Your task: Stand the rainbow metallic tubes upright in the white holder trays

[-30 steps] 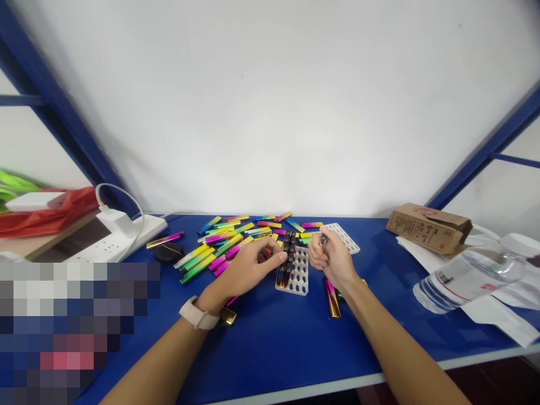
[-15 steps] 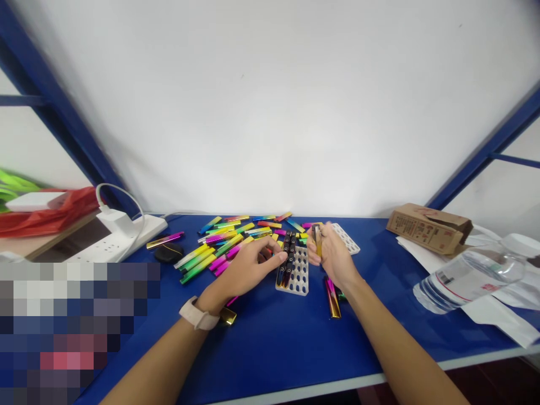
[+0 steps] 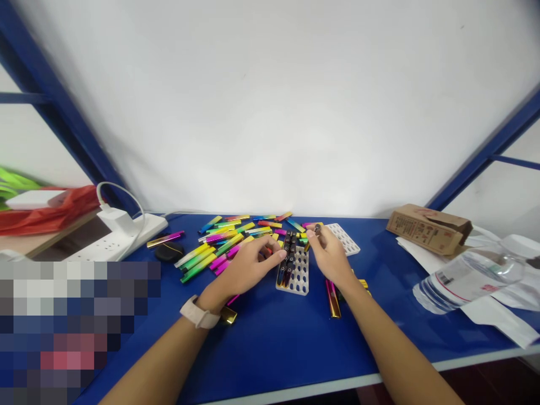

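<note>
- Here's the right hand, fingers closed around a slim, shiny gold tube with a black end; its lower part is hard to make out beside the tray.
- Over at the left hand, thumb and fingers curve narrowly by the glossy black-topped tubes in two upright rows; whether they grip, I can't tell, as the fingertips are partly hidden.
- Those rows stand in the left side of a white, flat tray with oval holes, the right-side holes showing.
- A second white perforated tray sits behind the right hand, partly covered.
- The left forearm cuts off part of the scattered metallic rainbow tubes, smooth and mirror-bright.
- And a change: half a second ago the held tube's gold side faces us; now it slants down towards the tray, black end up. The left hand stays put.
</note>
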{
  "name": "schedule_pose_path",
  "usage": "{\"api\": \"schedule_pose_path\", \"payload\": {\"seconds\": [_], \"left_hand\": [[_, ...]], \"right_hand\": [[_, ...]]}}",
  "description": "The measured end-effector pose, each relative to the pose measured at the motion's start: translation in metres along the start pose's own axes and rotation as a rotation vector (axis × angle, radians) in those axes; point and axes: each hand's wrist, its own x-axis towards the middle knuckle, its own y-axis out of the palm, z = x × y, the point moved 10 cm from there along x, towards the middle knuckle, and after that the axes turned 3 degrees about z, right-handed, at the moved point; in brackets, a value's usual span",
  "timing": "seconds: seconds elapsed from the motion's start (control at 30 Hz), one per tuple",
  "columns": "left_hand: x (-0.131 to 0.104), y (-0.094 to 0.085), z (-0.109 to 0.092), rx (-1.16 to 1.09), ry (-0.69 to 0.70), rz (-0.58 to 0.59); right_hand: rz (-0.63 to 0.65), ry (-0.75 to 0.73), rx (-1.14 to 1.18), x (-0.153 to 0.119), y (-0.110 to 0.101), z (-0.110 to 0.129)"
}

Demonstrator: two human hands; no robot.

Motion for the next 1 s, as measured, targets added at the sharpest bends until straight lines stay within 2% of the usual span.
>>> {"api": "schedule_pose_path", "payload": {"seconds": [0.13, 0.23, 0.37, 0.47, 0.6, 1.0], "left_hand": [[0.002, -0.009, 0.007, 0.166, 0.002, -0.094], [0.001, -0.010, 0.011, 0.292, 0.037, -0.140], [-0.002, 0.001, 0.004, 0.467, 0.161, -0.102], [-0.006, 0.010, 0.001, 0.592, 0.205, -0.042], [-0.008, 0.015, 0.000, 0.669, 0.211, 0.013], [-0.007, 0.015, 0.004, 0.719, 0.201, 0.028]], "right_hand": [[0.102, 0.033, 0.048, 0.001, 0.016, -0.013], [0.159, -0.001, 0.013, 0.000, 0.025, -0.013], [0.176, -0.084, -0.075, -0.001, 0.030, -0.005], [0.168, -0.129, -0.104, 0.000, 0.029, -0.001], [0.154, -0.120, -0.112, 0.001, 0.027, -0.002], [0.220, -0.130, -0.142, 0.000, 0.035, -0.006]]}}
